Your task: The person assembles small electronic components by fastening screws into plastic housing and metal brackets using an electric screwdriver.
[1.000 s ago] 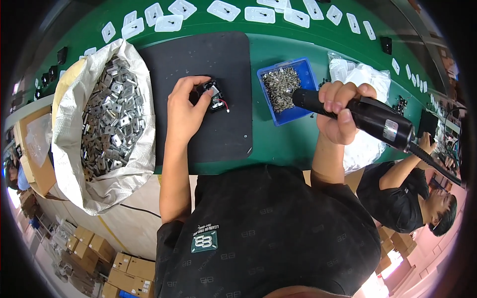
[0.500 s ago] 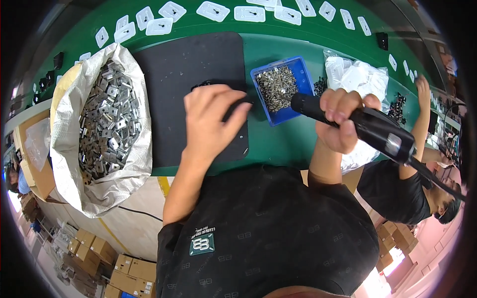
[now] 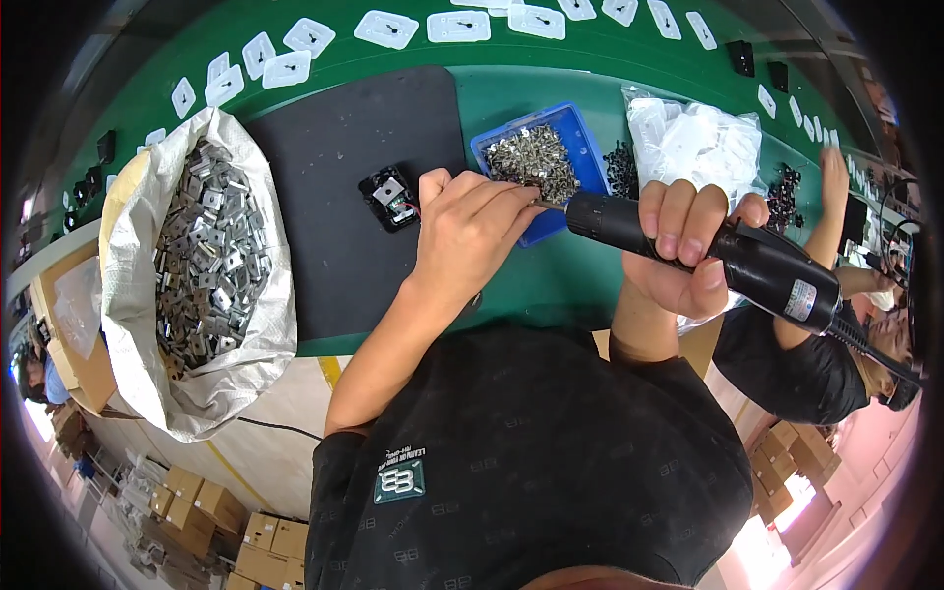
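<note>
In the head view, the right hand (image 3: 688, 246) has its fingers clamped around a black electric screwdriver (image 3: 762, 273), apparently to steady its weight; its long axis runs from the cord at lower right to the bit, which points left. The left hand (image 3: 467, 228) brings its fingertips to the bit over the blue bin (image 3: 588, 147) of screws (image 3: 539, 162), probably guiding it; whether they pinch anything I cannot tell. A black device (image 3: 390, 199) lies on the dark mat (image 3: 329, 261), components upward, perhaps for access, its long axis seemingly slanting from upper left to lower right.
</note>
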`<control>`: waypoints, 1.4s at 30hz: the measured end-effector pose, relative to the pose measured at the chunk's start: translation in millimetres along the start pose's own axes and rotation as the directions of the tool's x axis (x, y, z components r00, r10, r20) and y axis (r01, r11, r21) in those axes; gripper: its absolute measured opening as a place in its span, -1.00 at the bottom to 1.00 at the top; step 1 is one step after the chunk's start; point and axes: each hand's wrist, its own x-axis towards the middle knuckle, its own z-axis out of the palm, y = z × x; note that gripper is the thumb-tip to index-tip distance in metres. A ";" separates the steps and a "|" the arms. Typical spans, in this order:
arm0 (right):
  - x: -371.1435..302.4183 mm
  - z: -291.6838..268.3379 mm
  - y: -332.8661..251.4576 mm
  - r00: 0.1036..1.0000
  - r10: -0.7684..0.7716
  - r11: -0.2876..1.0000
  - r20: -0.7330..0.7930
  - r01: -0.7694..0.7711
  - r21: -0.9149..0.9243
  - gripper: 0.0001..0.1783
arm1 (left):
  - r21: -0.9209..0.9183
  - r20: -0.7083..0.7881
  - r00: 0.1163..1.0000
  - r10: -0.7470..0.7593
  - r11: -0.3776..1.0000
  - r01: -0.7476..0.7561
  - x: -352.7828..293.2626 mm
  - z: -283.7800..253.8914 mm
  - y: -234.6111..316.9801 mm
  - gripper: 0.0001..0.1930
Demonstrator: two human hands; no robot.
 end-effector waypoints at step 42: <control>-2.0 85.4 119.4 0.980 0.152 0.985 0.128 -0.140 -0.098 -0.62 | 0.018 0.024 0.977 -0.211 0.977 0.211 -62.7 -70.3 -86.2 -0.20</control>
